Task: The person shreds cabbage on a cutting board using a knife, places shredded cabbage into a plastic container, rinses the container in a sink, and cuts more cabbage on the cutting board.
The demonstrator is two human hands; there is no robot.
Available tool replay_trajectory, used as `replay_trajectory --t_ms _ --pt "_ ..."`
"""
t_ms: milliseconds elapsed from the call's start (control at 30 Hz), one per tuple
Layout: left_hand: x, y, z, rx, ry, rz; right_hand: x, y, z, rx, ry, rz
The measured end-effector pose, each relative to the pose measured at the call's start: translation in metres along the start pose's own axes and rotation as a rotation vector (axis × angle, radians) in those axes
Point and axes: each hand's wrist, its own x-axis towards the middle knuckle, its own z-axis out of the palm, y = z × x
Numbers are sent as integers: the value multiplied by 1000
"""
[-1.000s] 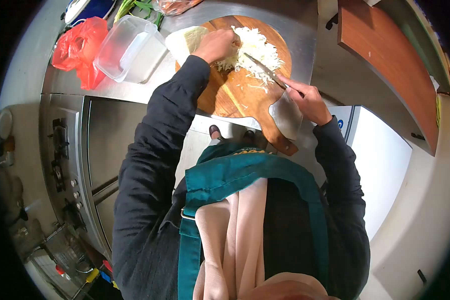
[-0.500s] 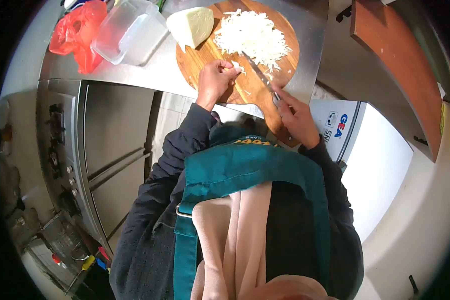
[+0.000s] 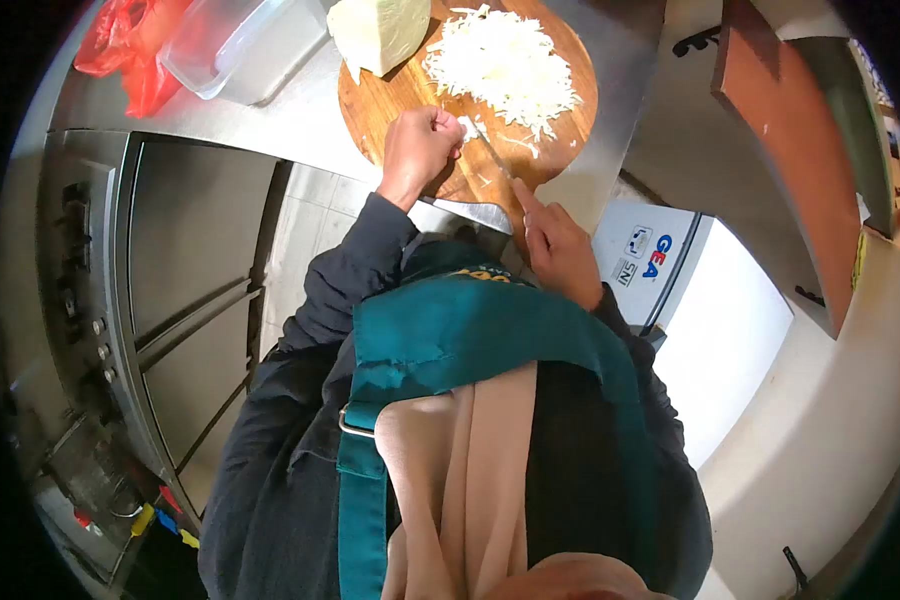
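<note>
Right hand point(image 3: 563, 250): closed grip on knife point(image 3: 494, 154). Left hand point(image 3: 415, 152): narrow grip on pale scrap point(image 3: 467, 127), apparently cabbage, at the board's point(image 3: 368, 112) six o'clock. Shreds point(image 3: 500, 70) lie at one, cabbage wedge point(image 3: 382, 34) at ten.

On the counter point(image 3: 295, 130), the bag point(image 3: 135, 52) lies left of the tub point(image 3: 215, 72), and the tub left of the board point(image 3: 373, 112); the board bears the cabbage point(image 3: 382, 35) at its left edge and shreds point(image 3: 500, 68) to the right (the knife point(image 3: 494, 155) is in front of them)
</note>
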Motion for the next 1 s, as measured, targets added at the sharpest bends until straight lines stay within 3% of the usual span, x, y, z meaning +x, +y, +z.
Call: replay_trajectory --t_ms 333,533,1000 --pt "3 -2 1 -20 -6 -5 9 10 3 -350 -36 -101" --pt "5 -8 3 12 50 49 11 -1 -17 -310 11 -200" --pt "5 -2 3 60 54 65 13 5 -12 -325 -42 -172"
